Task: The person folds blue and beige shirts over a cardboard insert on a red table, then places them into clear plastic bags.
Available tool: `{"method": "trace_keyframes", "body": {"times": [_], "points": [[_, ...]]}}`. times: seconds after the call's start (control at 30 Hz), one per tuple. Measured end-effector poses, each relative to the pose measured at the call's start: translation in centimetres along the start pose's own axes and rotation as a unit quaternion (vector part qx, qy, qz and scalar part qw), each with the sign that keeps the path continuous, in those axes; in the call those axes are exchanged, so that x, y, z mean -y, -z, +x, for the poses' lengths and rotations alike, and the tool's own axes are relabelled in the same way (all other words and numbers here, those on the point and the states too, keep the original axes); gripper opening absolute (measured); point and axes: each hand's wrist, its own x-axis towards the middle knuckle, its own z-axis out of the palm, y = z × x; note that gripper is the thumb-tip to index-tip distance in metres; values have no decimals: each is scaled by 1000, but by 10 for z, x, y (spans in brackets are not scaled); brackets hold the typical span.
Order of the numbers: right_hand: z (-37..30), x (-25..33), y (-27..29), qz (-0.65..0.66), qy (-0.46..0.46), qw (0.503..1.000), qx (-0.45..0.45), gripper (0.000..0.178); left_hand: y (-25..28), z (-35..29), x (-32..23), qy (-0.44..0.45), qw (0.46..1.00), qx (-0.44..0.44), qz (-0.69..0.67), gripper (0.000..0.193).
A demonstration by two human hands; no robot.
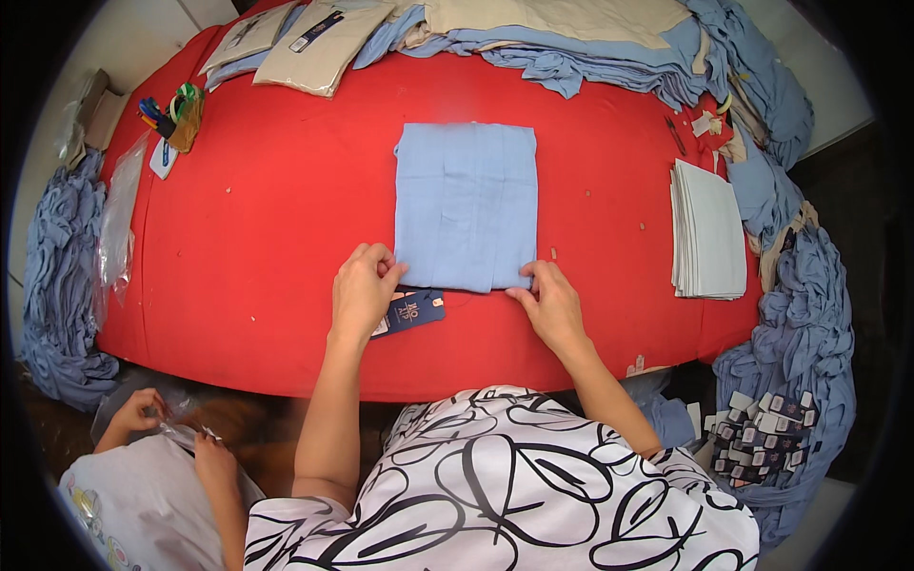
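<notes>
- Pinching the near left corner of one folded blue garment [466,205] with the left hand [362,290], thumb and fingertips closed on the cloth
- Gripping the near right corner of that garment with the right hand [554,306], likewise between thumb and fingers
- Lying flat, as one piece, near the middle of one red table [276,219]
- Just beside the garment's near edge, by the left hand: one dark blue tag [419,308]
- Toward the right: one stack of white sheets [709,230], too tightly layered to count
- Toward the far left: two bagged beige garments [319,52]
- Lower right: one cluster of dark tags [762,443], overlapping too much to count
- Lower left: two hands of another person [143,411]
</notes>
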Motion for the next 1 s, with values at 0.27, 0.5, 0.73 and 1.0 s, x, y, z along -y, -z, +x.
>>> {"method": "trace_keyframes", "body": {"times": [0.27,0.5,0.73,1.0], "points": [[14,0,8,-50,93,994,-11,13,5,10,-3,155,918,162,-327,20],[103,45,63,37,217,963,-155,10,41,63,-39,-60,893,43,-443,13],[26,-26,12,-20,220,975,10,18,-23,-2,36,-11,984,29,-174,14],[7,-2,8,-94,194,975,-44,39,-29,-14,15,-17,999,-34,-31,38]]}}
